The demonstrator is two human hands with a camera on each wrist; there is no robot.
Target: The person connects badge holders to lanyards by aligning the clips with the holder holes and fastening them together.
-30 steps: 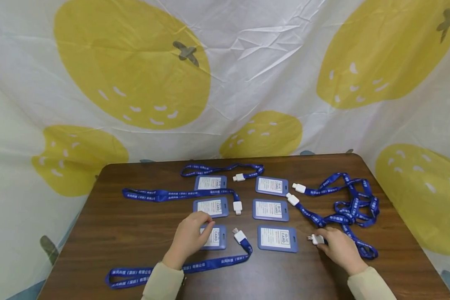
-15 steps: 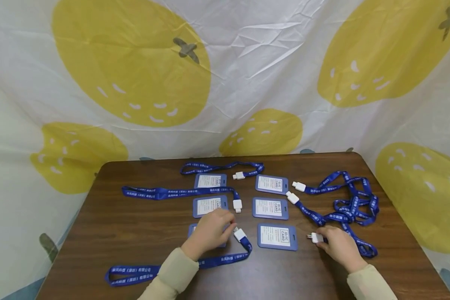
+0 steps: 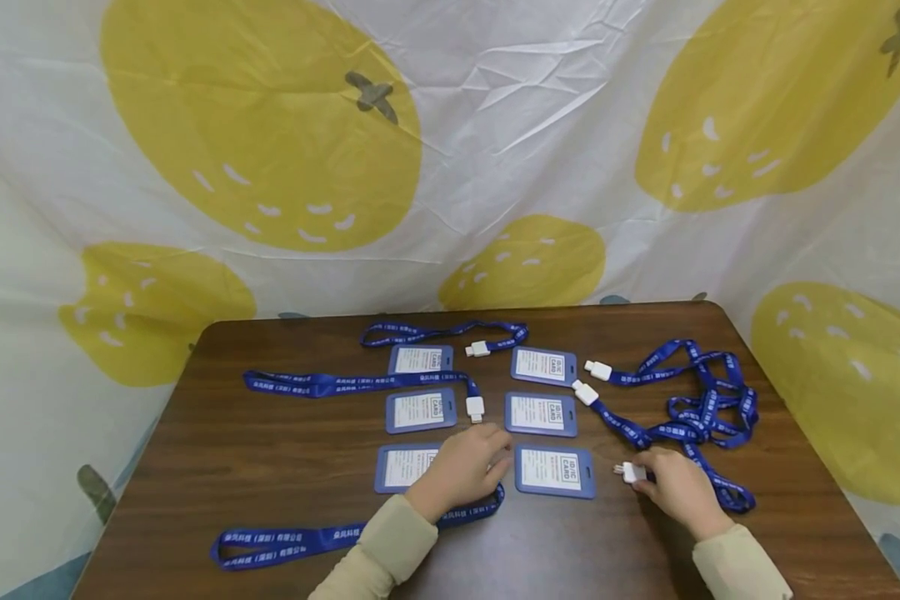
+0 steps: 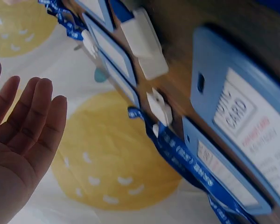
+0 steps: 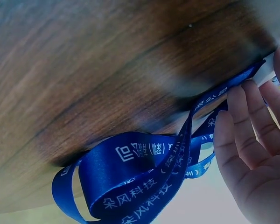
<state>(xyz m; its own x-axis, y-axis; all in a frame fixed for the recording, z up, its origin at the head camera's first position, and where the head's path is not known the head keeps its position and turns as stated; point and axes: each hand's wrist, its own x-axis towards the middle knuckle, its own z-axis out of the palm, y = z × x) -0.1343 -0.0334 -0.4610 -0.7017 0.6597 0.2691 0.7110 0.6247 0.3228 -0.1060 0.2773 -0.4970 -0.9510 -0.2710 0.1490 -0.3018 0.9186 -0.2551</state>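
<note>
My left hand hovers over the near part of the table with relaxed fingers and holds nothing. It hides part of the near-left blue ID card holder and the clip end of the near-left blue lanyard. In the left wrist view, fingers are apart from the cards. My right hand pinches the white clip of another blue lanyard, whose strap trails behind it. Left of that clip, apart from it, lies the near-right card holder.
More card holders lie in two columns, among them a middle-right one. Two lanyards stretch out at the back left, one ending in a white clip. Tangled lanyards lie at the right. A patterned curtain hangs behind the brown table.
My left hand has moved right from above the near-left card holder, past the near lanyard's clip, toward the near-right card holder. My right hand stays in place on its clip.
</note>
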